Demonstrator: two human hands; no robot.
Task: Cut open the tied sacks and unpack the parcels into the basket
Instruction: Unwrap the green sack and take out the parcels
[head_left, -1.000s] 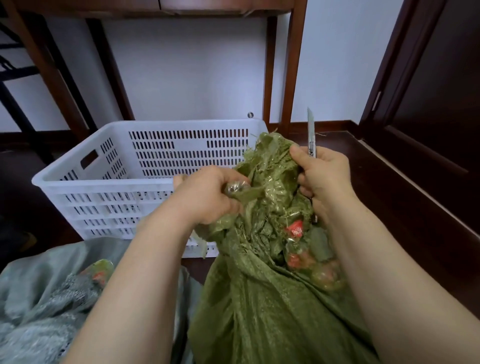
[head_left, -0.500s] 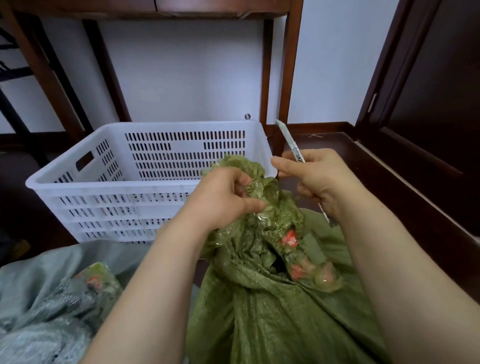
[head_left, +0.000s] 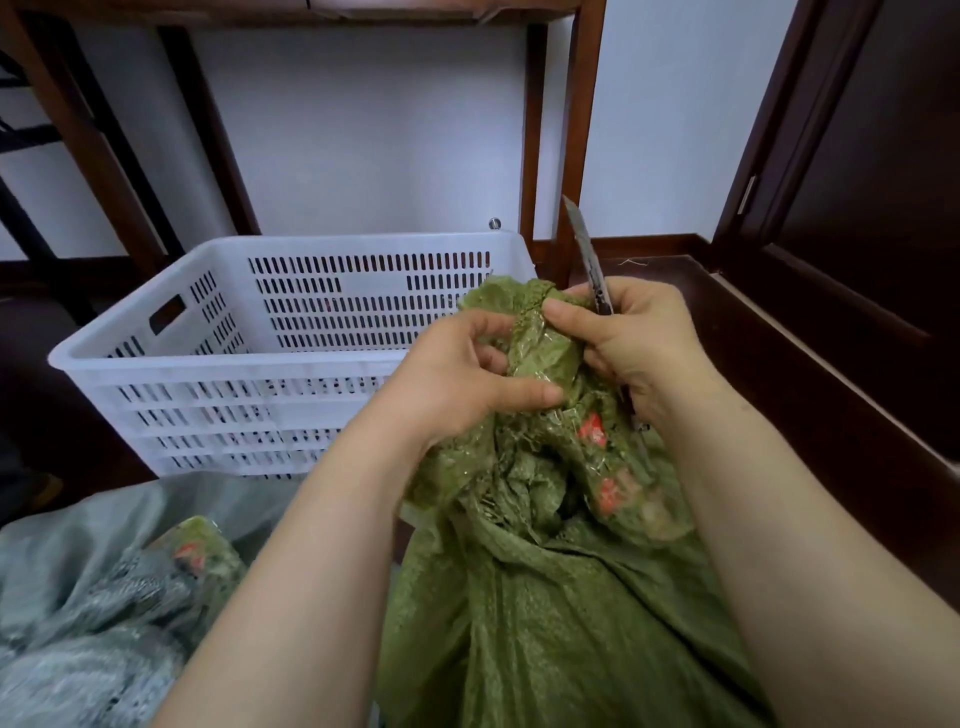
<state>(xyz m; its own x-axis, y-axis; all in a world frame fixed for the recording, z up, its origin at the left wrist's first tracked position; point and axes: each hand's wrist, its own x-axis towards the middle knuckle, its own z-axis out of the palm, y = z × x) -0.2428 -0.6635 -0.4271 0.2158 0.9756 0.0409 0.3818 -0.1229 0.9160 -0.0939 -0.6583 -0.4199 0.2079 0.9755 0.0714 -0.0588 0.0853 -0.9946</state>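
Note:
A green woven sack (head_left: 561, 613) stands between my arms, its bunched neck wrapped in clear tape with red marks. My left hand (head_left: 457, 379) grips the neck from the left. My right hand (head_left: 639, 343) holds a utility knife (head_left: 589, 254) with the blade pointing up, and its thumb and fingers also pinch the top of the neck. The white slotted basket (head_left: 234, 364) stands just behind the sack, to the left; no parcels show inside it.
A grey sack (head_left: 88, 613) with a taped neck lies at the lower left. Dark wooden table legs (head_left: 576, 135) stand behind the basket against a white wall. A dark door (head_left: 857, 156) and a raised wooden ledge are on the right.
My two hands have come together on the sack's neck. The right hand moved left onto the neck, and the knife blade now points more upright.

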